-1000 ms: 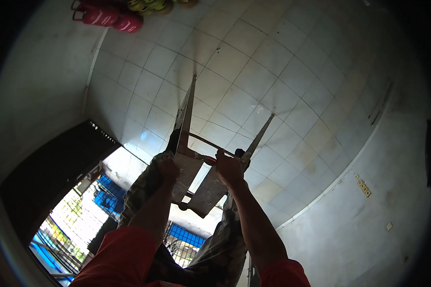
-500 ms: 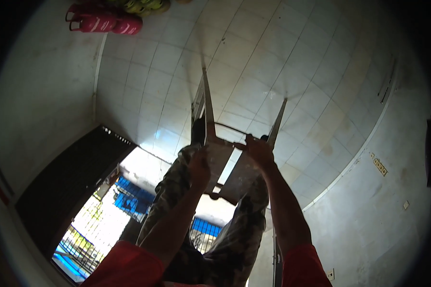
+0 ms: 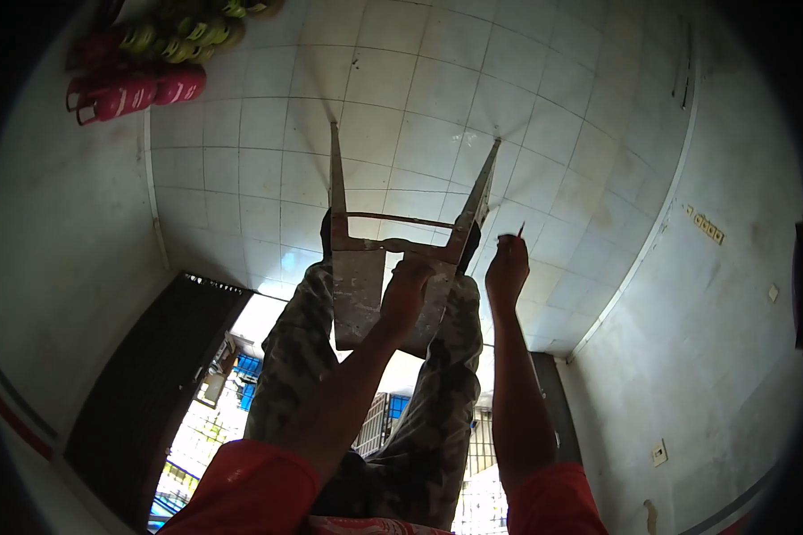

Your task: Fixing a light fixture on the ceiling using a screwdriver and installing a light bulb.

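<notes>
A worn wooden stool [image 3: 357, 294] lies between my camouflage-trousered legs, with two long legs pointing away from me and a crossbar between them; its grey seat board has a long slot. My left hand [image 3: 409, 290] is closed over the seat, right of the slot's upper part; what its fingers hold, if anything, is hidden. My right hand [image 3: 507, 272] is raised to the right of the stool, closed on a thin pointed tool [image 3: 520, 230], too small to identify.
Pink gas cylinders [image 3: 120, 94] and several yellow-green ones [image 3: 192, 36] stand at the top left on the tiled floor [image 3: 437, 62]. Pale walls [image 3: 723, 383] run along both sides. A dark door panel [image 3: 143, 366] and bright barred openings are at the lower edge.
My right hand has left the stool's crossbar area and moved out to the right with the tool. My left hand has shifted rightward over the seat. The whole view has turned.
</notes>
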Demonstrator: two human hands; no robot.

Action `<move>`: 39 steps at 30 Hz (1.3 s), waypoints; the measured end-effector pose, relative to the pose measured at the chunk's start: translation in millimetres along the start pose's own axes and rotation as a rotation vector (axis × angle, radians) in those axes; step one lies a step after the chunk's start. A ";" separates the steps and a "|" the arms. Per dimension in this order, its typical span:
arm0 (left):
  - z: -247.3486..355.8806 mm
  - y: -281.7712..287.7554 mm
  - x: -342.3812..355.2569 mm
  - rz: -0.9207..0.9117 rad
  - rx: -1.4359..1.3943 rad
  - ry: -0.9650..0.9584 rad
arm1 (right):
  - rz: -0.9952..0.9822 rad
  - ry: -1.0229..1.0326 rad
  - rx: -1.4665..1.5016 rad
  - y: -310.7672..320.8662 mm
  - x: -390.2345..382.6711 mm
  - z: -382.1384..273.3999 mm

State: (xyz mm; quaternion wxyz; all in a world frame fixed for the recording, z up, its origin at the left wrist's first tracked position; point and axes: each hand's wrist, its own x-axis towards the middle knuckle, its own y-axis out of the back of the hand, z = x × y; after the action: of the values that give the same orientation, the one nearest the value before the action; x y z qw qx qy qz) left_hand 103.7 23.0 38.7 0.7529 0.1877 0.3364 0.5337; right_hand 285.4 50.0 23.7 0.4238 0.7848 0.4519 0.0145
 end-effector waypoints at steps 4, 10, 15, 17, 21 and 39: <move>-5.8 -0.1 8.5 -0.099 0.002 0.007 | -0.040 -0.331 0.047 2.9 -72.9 -5.5; 0.9 -4.0 11.2 -0.188 -0.016 -0.018 | 0.054 -0.488 0.282 -23.8 -127.2 32.5; -1.9 0.8 7.6 -0.257 -0.070 0.021 | 0.062 -0.518 0.387 -30.8 -132.8 45.3; -10.0 7.2 2.7 -0.282 -0.011 0.045 | -0.010 -0.764 0.588 -26.0 -131.3 22.7; -15.6 2.2 -3.6 -0.309 -0.011 0.048 | 0.024 -0.850 0.705 -16.7 -128.3 13.2; 244.5 272.1 109.6 -0.159 -0.515 -0.193 | -0.188 -0.041 1.203 150.2 -63.4 -312.2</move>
State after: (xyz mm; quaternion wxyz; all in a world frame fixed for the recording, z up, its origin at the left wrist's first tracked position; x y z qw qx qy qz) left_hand 114.6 241.4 351.7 0.8438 0.0133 0.1303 0.5204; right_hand 225.9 172.9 348.3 -0.0856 0.8436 0.4398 -0.2959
